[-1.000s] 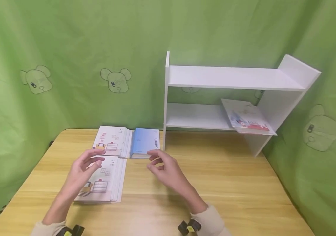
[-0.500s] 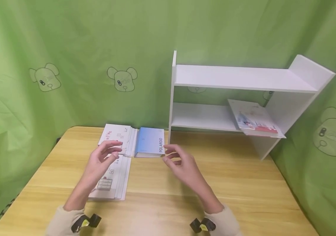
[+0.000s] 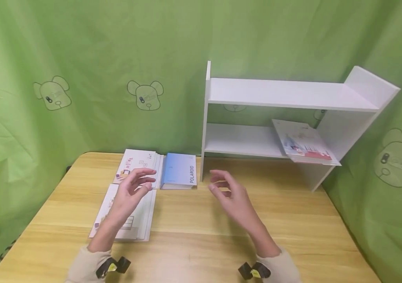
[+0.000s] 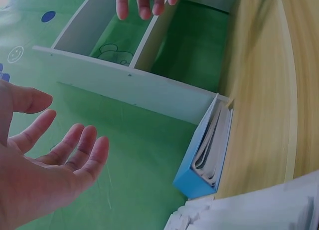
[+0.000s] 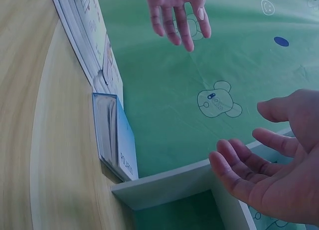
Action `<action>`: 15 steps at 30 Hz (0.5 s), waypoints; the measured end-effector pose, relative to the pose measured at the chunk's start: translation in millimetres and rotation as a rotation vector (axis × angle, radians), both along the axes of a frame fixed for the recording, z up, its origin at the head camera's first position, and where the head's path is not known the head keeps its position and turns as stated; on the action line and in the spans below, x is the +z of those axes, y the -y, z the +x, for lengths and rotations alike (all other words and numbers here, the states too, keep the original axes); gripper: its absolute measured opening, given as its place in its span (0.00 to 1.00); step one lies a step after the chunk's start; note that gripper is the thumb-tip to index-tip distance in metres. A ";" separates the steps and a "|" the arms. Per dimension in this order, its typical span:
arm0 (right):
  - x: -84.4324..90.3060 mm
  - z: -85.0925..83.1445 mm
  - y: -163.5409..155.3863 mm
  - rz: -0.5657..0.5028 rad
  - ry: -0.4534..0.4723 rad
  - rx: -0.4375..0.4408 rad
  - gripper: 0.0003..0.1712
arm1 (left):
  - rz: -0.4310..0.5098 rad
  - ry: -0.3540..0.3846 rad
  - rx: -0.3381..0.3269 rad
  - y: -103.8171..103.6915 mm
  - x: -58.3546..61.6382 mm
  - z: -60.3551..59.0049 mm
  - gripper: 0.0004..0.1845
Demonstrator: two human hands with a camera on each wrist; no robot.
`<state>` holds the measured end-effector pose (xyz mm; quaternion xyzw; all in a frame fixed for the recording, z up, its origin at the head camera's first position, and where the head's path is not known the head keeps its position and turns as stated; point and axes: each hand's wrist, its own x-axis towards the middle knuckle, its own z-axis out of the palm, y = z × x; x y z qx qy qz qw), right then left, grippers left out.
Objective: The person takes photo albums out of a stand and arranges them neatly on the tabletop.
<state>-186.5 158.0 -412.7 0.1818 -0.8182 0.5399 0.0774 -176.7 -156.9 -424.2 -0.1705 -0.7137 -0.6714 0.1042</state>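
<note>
My left hand (image 3: 130, 198) hovers over two white illustrated stacks that look like booklets, its fingers loosely bent and holding nothing. The front stack (image 3: 110, 204) is partly covered by that hand and forearm; the back stack (image 3: 135, 157) lies against the curtain side. Beside the back stack lies a blue album (image 3: 179, 169) marked POLAROID, its white page edges facing me. Right of the album, my right hand (image 3: 234, 200) hangs above the table with relaxed fingers, also holding nothing. In the right wrist view, the album (image 5: 117, 135) sits between the stacks and the shelf, apart from both hands.
A white two-tier shelf (image 3: 275, 90) stands at the back right of the wooden table (image 3: 194, 251). On its lower board a white-and-red book (image 3: 303, 139) lies near the right side, jutting over the front edge. A green curtain (image 3: 95, 47) with bear drawings surrounds the table.
Both hands have moved to the right above the table, the right one away from the album. The head view has turned slightly left. Stacks, album and shelf book stay where they were.
</note>
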 end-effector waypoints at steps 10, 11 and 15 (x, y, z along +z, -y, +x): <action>0.2 0.6 -16.5 -0.014 -0.028 -0.008 0.22 | 0.037 -0.010 -0.014 -16.8 0.4 -5.5 0.17; 0.6 0.7 -17.9 -0.016 -0.030 -0.010 0.22 | 0.044 -0.007 -0.017 -18.7 0.6 -5.9 0.18; 1.0 0.7 -23.1 -0.024 -0.039 -0.019 0.21 | 0.061 -0.010 -0.044 -27.1 0.1 -6.6 0.18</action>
